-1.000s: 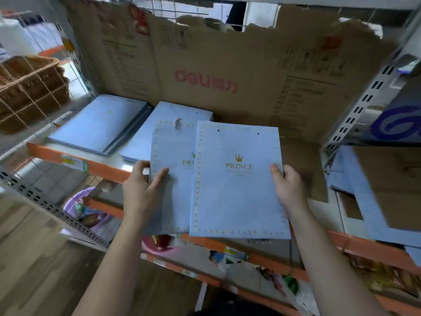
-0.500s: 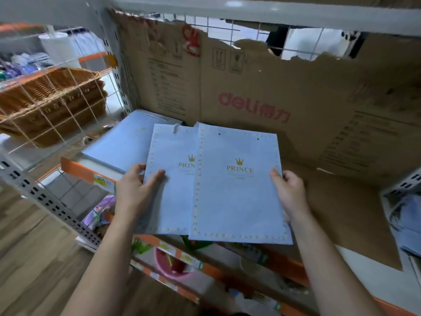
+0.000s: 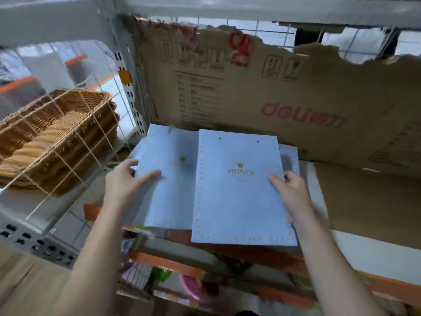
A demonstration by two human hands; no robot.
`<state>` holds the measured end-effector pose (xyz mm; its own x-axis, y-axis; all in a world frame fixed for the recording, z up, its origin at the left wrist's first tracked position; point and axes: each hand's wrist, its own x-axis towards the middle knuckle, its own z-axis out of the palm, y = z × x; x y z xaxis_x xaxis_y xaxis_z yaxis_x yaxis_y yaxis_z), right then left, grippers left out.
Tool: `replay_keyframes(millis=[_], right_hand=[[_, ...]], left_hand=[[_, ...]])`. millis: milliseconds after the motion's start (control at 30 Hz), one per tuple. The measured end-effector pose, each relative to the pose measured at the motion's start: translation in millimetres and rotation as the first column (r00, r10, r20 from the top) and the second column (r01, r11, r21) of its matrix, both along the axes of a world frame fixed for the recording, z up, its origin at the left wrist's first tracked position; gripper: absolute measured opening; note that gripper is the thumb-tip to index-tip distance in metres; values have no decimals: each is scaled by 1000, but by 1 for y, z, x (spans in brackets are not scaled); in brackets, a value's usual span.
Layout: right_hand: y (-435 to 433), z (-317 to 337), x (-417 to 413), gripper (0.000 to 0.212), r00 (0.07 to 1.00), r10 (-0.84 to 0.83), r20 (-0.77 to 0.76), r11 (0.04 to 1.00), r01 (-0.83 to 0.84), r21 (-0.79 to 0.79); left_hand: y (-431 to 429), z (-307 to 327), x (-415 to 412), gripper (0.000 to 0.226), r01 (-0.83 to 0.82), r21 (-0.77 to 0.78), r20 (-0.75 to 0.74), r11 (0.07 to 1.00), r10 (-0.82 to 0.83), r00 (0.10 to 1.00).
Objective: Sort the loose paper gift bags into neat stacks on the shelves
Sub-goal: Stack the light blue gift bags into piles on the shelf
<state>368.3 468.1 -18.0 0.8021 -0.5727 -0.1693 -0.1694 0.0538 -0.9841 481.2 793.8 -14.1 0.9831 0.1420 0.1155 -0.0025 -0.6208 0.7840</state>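
Cardboard backing (image 3: 296, 92) is lining the shelf (image 3: 364, 254); I'm holding two blue gift bags over its front edge, right bag (image 3: 241, 201) overlapping left bag (image 3: 168, 192); left grip (image 3: 124, 183) is pinching the left bag's edge, right grip (image 3: 293, 195) the right bag's; next, I reckon, squaring both into one stack.

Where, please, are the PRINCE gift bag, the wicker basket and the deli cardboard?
PRINCE gift bag (image 3: 239, 201): head view, middle of front.
wicker basket (image 3: 66, 166): head view, near side wall.
deli cardboard (image 3: 319, 87): head view, plain panel above logo.
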Motion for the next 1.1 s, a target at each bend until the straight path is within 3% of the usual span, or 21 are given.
replay_keyframes(millis=[133,433,533,767,900,1033,1100], right_hand=[[30,-7,10,9,996,-94,-2,995,94,-21],[61,-12,16,17,980,-197,-18,976,194,-96],[66,-10,20,16,976,-216,-5,971,215,-101],[97,-3,54,17,993,-115,6,992,115,-47],[127,-2,86,8,1000,17,-14,996,-18,-85],[144,-9,110,34,996,64,-67,981,-75,-178],[146,-12,118,45,990,37,-134,945,-78,-318]], left_hand=[[30,-4,46,46,69,167,65,983,-81,995],[38,-19,89,50,205,258,29,944,-220,975],[36,-21,93,69,174,295,62,939,-200,978],[45,-27,92,52,234,266,118,935,-273,955],[58,-33,68,39,242,99,108,965,-252,962],[65,-28,39,31,275,-4,139,961,-272,952],[68,-27,32,28,275,-20,163,961,-269,949]])
